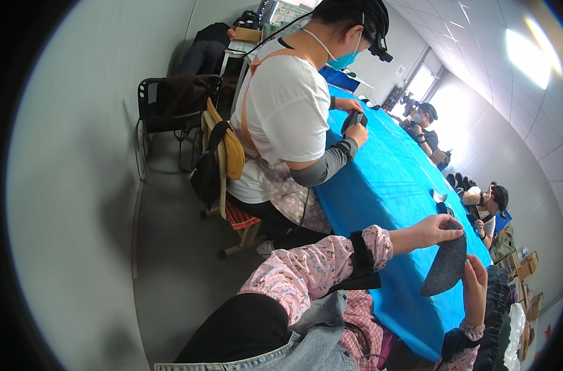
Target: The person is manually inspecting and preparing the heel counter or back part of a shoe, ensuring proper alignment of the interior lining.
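Observation:
A dark grey, felt-like curved piece [446, 267], flat and rounded like part of an insole, is held up over the near right end of the blue-covered table [380, 185]. My left hand [435, 230] pinches its upper end between thumb and fingers. Lower down, my right hand [475, 281] grips the piece's right edge with the fingertips. Pink flowered sleeves and black wrist straps cover both my forearms. Just beyond my left hand, small dark and pale curved pieces [441, 201] lie on the blue cover.
To my left a co-worker in a white shirt [287, 99] sits holding a dark shaped piece [354, 122]. More people sit across the table. A row of black pieces [498, 309] and white plastic wrap [515, 337] stand at my right. A black chair [170, 111] is by the wall.

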A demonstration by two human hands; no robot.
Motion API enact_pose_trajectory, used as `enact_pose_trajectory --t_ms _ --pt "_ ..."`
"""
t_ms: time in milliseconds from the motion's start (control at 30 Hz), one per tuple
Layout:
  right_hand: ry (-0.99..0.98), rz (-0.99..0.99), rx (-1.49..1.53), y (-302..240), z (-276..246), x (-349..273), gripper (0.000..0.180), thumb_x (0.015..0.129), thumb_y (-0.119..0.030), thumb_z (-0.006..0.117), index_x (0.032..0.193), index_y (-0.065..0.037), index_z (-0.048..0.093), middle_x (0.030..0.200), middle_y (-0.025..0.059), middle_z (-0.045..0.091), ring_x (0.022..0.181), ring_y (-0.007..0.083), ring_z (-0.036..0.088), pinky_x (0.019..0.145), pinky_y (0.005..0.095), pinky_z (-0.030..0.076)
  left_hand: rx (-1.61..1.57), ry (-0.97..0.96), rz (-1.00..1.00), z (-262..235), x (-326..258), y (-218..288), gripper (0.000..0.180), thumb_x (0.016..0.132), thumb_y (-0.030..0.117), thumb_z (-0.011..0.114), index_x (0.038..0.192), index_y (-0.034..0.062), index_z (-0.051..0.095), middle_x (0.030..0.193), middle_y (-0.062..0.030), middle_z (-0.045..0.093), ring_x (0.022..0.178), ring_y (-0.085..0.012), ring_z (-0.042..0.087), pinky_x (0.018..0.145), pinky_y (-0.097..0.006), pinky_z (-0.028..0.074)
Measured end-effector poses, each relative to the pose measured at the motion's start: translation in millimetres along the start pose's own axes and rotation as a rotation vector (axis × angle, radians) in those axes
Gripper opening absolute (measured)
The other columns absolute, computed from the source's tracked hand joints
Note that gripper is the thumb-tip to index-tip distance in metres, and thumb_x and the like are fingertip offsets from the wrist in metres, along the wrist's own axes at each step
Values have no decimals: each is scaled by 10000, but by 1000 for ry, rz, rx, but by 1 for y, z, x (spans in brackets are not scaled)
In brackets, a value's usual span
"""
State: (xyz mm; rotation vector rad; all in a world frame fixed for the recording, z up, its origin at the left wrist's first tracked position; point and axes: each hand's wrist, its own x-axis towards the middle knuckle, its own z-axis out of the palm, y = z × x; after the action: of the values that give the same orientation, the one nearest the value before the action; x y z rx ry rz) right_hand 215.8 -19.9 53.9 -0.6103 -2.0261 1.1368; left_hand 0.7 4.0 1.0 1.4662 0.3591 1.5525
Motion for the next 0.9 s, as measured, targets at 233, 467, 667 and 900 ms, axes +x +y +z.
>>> enact_pose_trajectory --t_ms 233,467,667,900 --pt "39 -41 -38 -13 17 -2 261 962 -192 543 1091 25 607 998 48 652 890 96 603 795 247 471 83 54 68 3 -7 8 419 890 278 660 1201 27 535 1058 -63 614 983 -131 584 848 -266 494" --pt "181 -87 -229 -20 24 2 168 904 -123 619 1025 -6 625 941 14 619 826 71 565 727 223 457 207 89 215 12 -21 27 432 865 197 675 1243 52 524 1003 -64 646 916 -116 595 823 -256 489" --pt "265 -277 -435 -7 32 17 333 816 -150 723 1080 -25 563 1059 66 589 931 156 600 785 294 489 125 123 100 7 -30 43 386 906 148 623 1249 14 508 1049 -66 651 911 -86 599 806 -225 501" --pt "204 -92 -344 16 15 19 244 864 -114 673 1061 -31 554 985 21 600 906 104 569 788 249 467 82 128 58 15 -33 44 382 952 209 560 1269 5 497 1085 -95 643 919 -108 621 809 -228 510"
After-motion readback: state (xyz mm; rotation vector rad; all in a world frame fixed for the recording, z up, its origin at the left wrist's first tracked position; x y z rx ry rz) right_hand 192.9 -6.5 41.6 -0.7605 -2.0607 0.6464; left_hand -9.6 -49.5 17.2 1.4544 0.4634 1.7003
